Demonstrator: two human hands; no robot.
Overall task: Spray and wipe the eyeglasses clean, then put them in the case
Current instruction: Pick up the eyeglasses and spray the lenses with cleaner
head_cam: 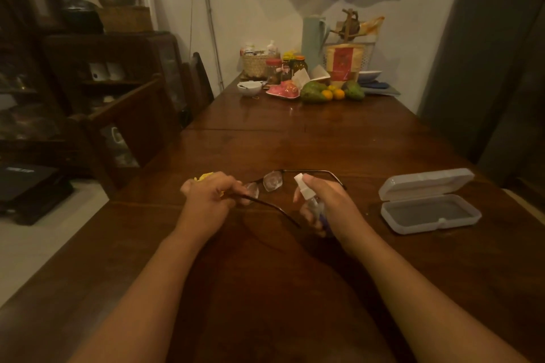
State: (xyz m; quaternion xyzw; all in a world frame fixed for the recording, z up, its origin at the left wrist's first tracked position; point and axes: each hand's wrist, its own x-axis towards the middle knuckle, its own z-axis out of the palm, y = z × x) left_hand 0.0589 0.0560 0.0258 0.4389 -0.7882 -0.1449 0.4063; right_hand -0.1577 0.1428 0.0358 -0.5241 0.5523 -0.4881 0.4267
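The left hand (206, 197) is gripping the glasses (272, 181) by one temple, its fingers curling round the thin arm just behind the nearer lens. A yellow cloth (205, 176) is peeking out beyond the knuckles, tucked in the same fingers. The glasses are sitting unfolded low over the surface (295, 141); whether they are touching it I cannot tell. Their lenses are lying between the two sets of fingers, and the far temple is running behind the right hand (327, 200). The right fingers are wrapping a small spray bottle (303, 187), forefinger resting on its white head, nozzle pointing toward the lenses. The case (413, 227) is lying open on the surface, well right of the right fingers, lid tilted back.
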